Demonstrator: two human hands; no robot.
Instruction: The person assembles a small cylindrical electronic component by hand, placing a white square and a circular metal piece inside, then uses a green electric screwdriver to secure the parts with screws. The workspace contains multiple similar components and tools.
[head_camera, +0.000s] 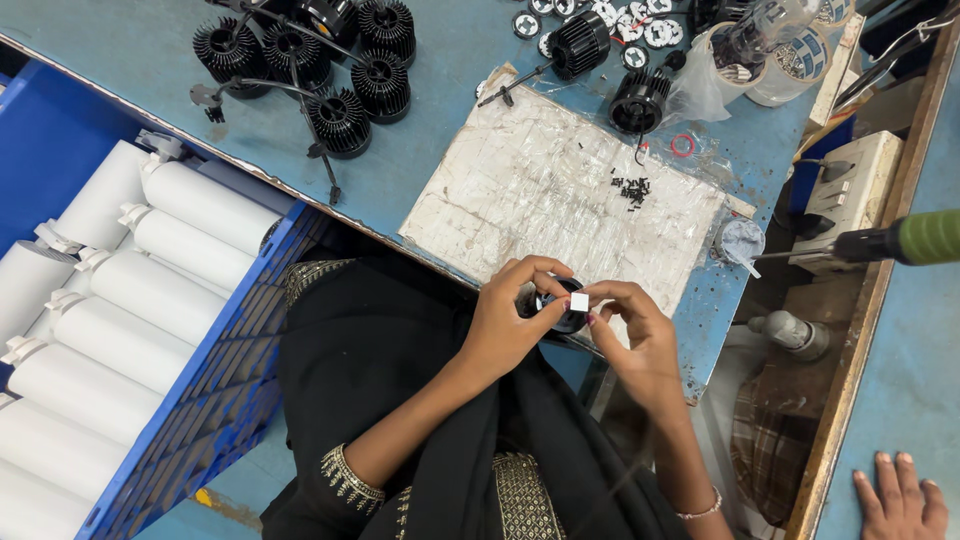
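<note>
Two hands of mine are up in front of my lap, close to the near edge of the blue table (150, 60). My left hand (505, 325) is curled around a small round black part (556, 305), with the fingers (530, 270) bent over its top. My right hand (630, 335) pinches a little white square (579, 301) that sits on that part, thumb and first finger shut on it. I think the square is touching the part, but my fingers hide the spot where they meet.

Just past my hands lies a flat white board (560, 190) on the table. A small heap of tiny black screws (633, 189) sits on it, and a red ring (683, 145) lies just beside it. Farther back stand many black ribbed pieces (340, 60) with thin wires, all bunched close. By my left side is a blue crate (220, 390) full of long white tubes (150, 290) lying side by side. On my right a tool with a green grip (925, 237) pokes in. Someone else's hand (900, 495) rests flat at the bottom right corner.
</note>
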